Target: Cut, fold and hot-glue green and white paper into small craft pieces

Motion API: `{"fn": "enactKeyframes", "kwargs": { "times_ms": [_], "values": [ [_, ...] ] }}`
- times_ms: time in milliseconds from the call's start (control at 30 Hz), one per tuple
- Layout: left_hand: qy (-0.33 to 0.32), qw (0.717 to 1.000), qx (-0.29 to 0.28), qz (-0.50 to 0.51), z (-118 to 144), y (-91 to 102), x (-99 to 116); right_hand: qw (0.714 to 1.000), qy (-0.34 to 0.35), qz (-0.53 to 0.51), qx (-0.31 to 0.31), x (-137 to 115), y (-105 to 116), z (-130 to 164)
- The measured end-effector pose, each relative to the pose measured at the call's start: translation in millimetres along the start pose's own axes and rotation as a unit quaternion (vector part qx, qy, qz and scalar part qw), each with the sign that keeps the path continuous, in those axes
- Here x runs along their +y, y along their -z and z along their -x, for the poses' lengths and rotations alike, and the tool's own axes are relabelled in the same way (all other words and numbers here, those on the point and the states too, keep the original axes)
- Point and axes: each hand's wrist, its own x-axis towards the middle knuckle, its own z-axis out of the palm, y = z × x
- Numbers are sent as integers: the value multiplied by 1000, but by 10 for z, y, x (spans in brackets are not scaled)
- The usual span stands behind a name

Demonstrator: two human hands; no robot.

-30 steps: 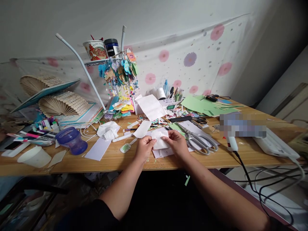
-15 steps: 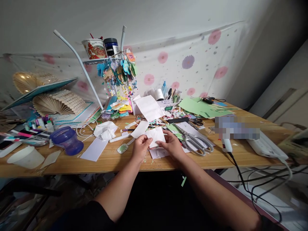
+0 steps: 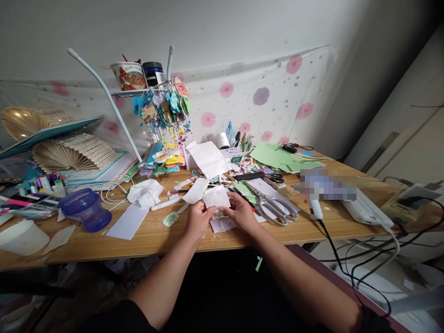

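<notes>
A printed paper bowl (image 3: 129,76) and a dark lidded jar (image 3: 153,73) are seen on a small shelf in the upper left of the frame; red sticks poke out of the bowl, and the jar's contents cannot be told. A white holder (image 3: 236,149) at centre, behind the hands, is filled with pens and tools, and it carries a small label too small to be read. A purple cup (image 3: 85,212) at the left of the wooden table (image 3: 159,233) is lidded. A white cup (image 3: 21,237) lies at the far left edge.

Both forearms are stretched forward from the bottom of the frame and meet at centre. A small white paper piece (image 3: 215,197) is held just above the table's near edge, pinched at its lower left by the left hand (image 3: 197,218) and at its lower right by the right hand (image 3: 240,215), thumbs uppermost. Large scissors (image 3: 274,203) lie just right of the right hand.
</notes>
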Motion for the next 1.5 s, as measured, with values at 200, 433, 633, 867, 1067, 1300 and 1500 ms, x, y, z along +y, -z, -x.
{"fn": "enactKeyframes", "kwargs": {
  "times_ms": [200,433,633,867,1067,1300,1500],
  "values": [
    [2,1000,26,2,-7,-9,-6,998,-7,2,68,-2,42,-20],
    [24,999,33,36,23,-15,56,994,-2,-25,107,-44,68,-6],
    [-16,999,-4,-33,41,-15,34,1000,-5,-9,-8,-33,64,18],
    [-7,1000,-16,15,66,19,91,968,181,158,79,-32,111,42],
    [19,993,-67,98,110,22,116,929,258,251,81,-44,105,74],
    [-107,994,16,13,57,43,11,906,272,306,112,-85,76,106],
    [-114,993,-8,0,57,65,-4,968,165,187,17,-70,101,103]
  ]
}}
